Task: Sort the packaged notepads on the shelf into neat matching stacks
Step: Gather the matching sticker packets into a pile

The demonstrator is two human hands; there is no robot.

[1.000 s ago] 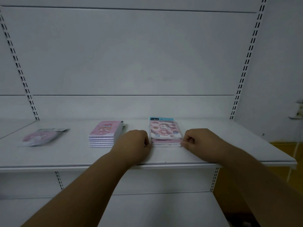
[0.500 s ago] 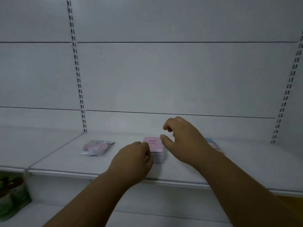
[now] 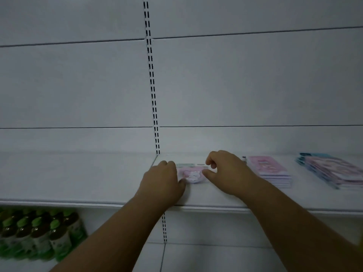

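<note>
Both hands have shifted left, left hand (image 3: 164,180) and right hand (image 3: 225,171) pinching the pink round-faced packet (image 3: 193,173).

head view | single camera | behind and above the hands (image 3: 196,177) | faces forward, slightly down | close to shelf (image 3: 78,183)

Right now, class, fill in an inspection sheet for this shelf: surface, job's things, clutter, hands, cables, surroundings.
Surface: white shelf, bare at left.
Job's things: round pink packet between the hands; pink notepad stack to its right; blue-edged stack far right.
Clutter: nothing seen.
Hands: left hand touches the packet's left edge; right hand curled at its right edge, grip unclear.
Cables: nothing seen.
Surroundings: green-capped bottles on the shelf below; slotted upright.
</note>
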